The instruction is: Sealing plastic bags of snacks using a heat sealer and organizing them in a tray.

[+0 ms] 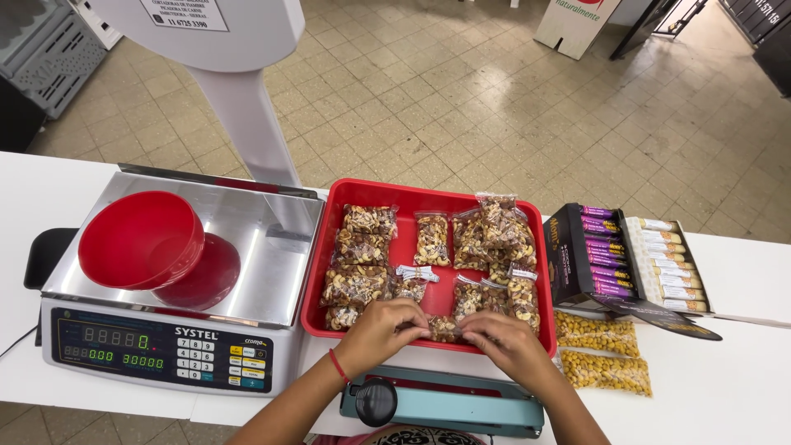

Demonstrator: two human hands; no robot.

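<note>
A big silver scale sits at the left end of the white counter. Beside it is a red tray full of nut bags. At the tray's near edge, the left hand and right hand both pinch one small nut bag.

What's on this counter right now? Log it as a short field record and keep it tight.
left hand: grip on one end of a small bag of mixed nuts
right hand: grip on the other end of the same bag
red tray: holds many filled nut bags
scale: left of the tray, red bowl tilted on its pan
heat sealer: teal, at the near counter edge
bar boxes: right of the tray, open
yellow snack bags: two, beside the tray
</note>
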